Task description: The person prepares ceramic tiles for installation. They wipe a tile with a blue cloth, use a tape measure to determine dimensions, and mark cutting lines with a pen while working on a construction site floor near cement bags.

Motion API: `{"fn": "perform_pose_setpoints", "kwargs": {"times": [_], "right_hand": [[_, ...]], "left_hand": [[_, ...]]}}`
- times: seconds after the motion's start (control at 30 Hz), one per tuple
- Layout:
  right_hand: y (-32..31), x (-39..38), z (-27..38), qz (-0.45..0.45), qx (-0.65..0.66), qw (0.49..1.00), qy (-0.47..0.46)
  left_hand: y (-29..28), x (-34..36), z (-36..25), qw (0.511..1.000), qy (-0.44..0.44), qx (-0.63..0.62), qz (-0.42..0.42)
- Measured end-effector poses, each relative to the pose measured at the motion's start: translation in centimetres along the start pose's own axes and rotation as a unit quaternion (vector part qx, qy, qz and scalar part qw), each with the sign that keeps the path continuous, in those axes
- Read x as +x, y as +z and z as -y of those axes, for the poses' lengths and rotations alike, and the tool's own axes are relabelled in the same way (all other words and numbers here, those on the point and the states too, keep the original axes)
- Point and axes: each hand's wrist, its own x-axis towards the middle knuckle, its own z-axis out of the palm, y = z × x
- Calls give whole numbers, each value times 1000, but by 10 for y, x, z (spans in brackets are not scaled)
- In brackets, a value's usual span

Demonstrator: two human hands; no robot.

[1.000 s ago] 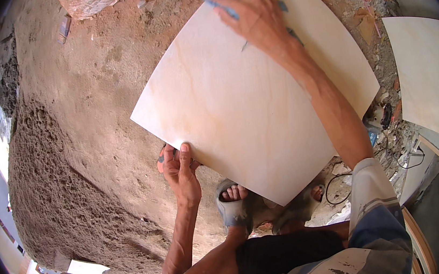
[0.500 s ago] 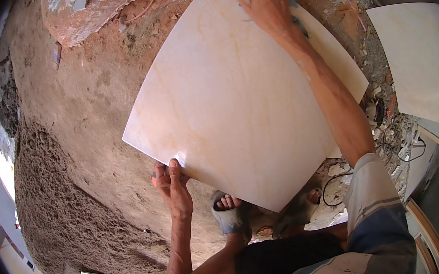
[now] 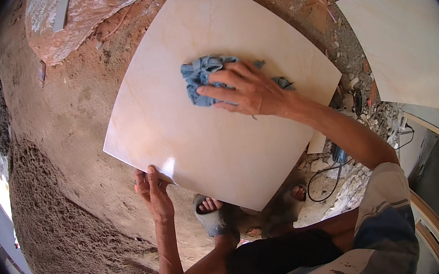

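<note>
The right hand (image 3: 251, 91) is clutching a crumpled blue cloth (image 3: 199, 78), bulging left past its fingertips, against the face of a glossy cream square tile (image 3: 210, 149); the left hand (image 3: 157, 197), farther from the cloth, is pinching the tile's lower-left edge.

2 arms (image 3: 338, 129) reach forward: right fingers (image 3: 220, 92) spread, palm down; left fingers (image 3: 140, 181) curled, thumb (image 3: 153, 178) on top.

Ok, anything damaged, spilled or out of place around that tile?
No crack or chip shows on the tile. Beyond its right edge, rubble litters the ground, and a dark cable lies loosely looped by the right foot, looking like a possible snag.
</note>
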Motion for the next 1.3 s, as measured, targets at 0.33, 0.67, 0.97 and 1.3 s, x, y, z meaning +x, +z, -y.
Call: {"fn": "perform_pose_setpoints", "kwargs": {"times": [0.33, 0.67, 0.97, 1.3], "right_hand": [[-58, -125, 41, 71, -47, 996, -12], [-91, -187, 56, 48, -93, 984, 144], [-143, -216, -4, 19, -183, 951, 250], [-60, -207, 140, 120, -21, 981, -148]], "left_hand": [[8, -2, 1, 1000, 14, 11, -18], [1, 2, 12, 999, 43, 9, 5], [-15, 15, 28, 998, 60, -5, 34], [-6, 15, 30, 998, 53, -28, 21]]}}
